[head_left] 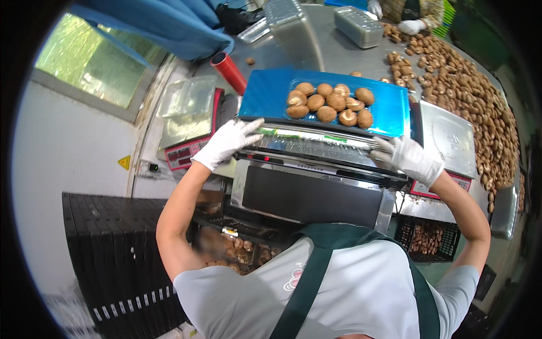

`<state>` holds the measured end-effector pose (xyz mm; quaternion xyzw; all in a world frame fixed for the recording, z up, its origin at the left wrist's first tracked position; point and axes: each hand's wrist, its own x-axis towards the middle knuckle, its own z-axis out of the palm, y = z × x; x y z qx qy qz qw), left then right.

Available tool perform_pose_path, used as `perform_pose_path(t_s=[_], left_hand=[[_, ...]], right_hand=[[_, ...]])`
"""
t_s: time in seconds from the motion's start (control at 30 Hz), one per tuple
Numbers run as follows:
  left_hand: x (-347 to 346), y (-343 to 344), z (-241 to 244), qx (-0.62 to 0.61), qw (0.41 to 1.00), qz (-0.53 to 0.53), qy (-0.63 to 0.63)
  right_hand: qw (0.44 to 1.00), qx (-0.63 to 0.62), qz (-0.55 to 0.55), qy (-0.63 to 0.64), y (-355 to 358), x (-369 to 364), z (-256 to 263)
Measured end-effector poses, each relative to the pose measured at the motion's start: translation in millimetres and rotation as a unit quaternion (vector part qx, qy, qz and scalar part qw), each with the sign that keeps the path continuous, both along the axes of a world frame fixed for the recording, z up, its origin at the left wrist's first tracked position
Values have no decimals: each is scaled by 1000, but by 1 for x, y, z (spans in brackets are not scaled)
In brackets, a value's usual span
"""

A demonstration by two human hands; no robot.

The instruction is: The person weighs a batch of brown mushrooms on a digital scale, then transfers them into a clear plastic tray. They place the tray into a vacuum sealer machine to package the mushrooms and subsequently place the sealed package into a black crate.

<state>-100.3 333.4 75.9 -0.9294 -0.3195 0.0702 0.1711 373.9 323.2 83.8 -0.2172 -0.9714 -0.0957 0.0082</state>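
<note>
A clear plastic tray (292, 91) of brown mushrooms (336, 101) stands on the blue top of a film wrapping machine (262, 91). Just below it lies a roll of clear printed film (305, 136). My left hand (230, 139), in a white glove, has its fingers at the left end of the roll, on the film's edge as far as visible. At the right end, my right hand (404, 157), also gloved, reaches its fingers over the film. Whether the fingertips pinch the film is unclear. Nearest my body is the machine's dark flat plate (313, 193).
Weighing scales flank the machine, left (186, 123) and right (449, 140). A red tube (228, 72) stands behind. Loose mushrooms (478, 106) cover the table's right side. Stacked clear trays (292, 25) stand farther back. A co-worker's gloved hand (410, 26) is at top right; black crates (114, 237) stand lower left.
</note>
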Motion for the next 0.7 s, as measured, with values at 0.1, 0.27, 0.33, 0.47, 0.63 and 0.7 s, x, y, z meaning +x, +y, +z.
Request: perform_pose_path(t_s=[0.1,0.27,0.33,0.47,0.63,0.7], left_hand=[[4,15,-7,-16,999,-37,12],[11,20,-24,-114,971,64,-198],[10,13,-22,-203,907,121,-347],[-8,-18,8,-506,594,353,-516],[8,-17,99,-382,632,147,-658],[-7,21,122,-478,503,-72,-716]], right_hand=[[999,-2,36,26,6,3,-23],[985,-80,-68,138,5,17,-43],[970,-113,-125,175,-8,21,-43],[891,-277,-211,291,-55,30,5],[724,-440,-247,469,-67,45,103],[750,-297,-168,567,-39,45,109]])
